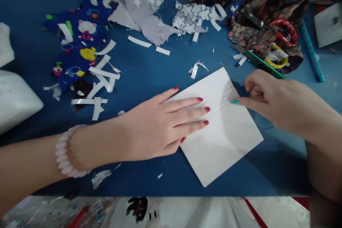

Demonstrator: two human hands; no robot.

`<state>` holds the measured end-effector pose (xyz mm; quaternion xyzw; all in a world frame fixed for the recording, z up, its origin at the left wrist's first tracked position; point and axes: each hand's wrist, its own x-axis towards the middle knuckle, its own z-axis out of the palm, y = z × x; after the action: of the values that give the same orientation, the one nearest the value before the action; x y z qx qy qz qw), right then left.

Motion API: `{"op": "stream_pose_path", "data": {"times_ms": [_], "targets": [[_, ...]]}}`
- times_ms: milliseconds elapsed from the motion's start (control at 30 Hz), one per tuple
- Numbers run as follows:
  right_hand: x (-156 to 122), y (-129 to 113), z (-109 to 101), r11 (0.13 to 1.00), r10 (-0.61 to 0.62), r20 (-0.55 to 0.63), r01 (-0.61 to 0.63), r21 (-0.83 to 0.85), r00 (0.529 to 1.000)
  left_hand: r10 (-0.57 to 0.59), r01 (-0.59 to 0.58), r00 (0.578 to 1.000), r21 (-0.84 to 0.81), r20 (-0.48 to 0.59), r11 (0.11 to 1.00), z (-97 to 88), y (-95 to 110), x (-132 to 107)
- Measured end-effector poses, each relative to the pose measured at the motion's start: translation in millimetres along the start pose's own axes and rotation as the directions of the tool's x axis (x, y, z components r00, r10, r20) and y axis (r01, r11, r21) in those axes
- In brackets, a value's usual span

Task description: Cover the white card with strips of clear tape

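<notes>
A white folded sheet of paper lies on the blue table, with several parallel slits cut near its upper edge. My left hand lies flat on the sheet's left part, fingers stretched out and red nails showing. My right hand is at the sheet's right edge, its forefinger pointing at the cut strips while the other fingers curl in. Whether it pinches a strip I cannot make out.
White paper strips lie scattered at the left over a blue cartoon-print cloth. Grey floral cloth pieces sit at the back. Dark floral fabric, red-handled scissors and a green tool are at the right.
</notes>
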<state>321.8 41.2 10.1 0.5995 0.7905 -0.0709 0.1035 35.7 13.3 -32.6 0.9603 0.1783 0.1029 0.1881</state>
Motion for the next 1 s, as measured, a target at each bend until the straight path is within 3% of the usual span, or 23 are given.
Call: {"op": "stream_pose_path", "data": {"times_ms": [167, 400, 700, 1000], "targets": [[2, 4, 1, 0.993, -0.053, 0.107, 0.041, 0.111, 0.993, -0.016, 0.018, 0.999, 0.047, -0.028, 0.999, -2.3, 5, 3], [3, 5, 4, 0.968, -0.135, 0.105, 0.108, 0.228, 0.985, -0.04, 0.049, 0.997, 0.139, -0.07, 0.989, -1.1, 14, 15], [8, 8, -13, 0.939, -0.286, 0.2, 0.232, 0.256, 0.937, -0.066, 0.083, 0.996, 0.293, -0.068, 0.953, -2.7, 12, 53], [10, 12, -13, 0.911, -0.341, 0.173, 0.279, 0.304, 0.924, -0.123, 0.121, 0.992, 0.206, -0.002, 0.971, -6.5, 6, 62]]}}
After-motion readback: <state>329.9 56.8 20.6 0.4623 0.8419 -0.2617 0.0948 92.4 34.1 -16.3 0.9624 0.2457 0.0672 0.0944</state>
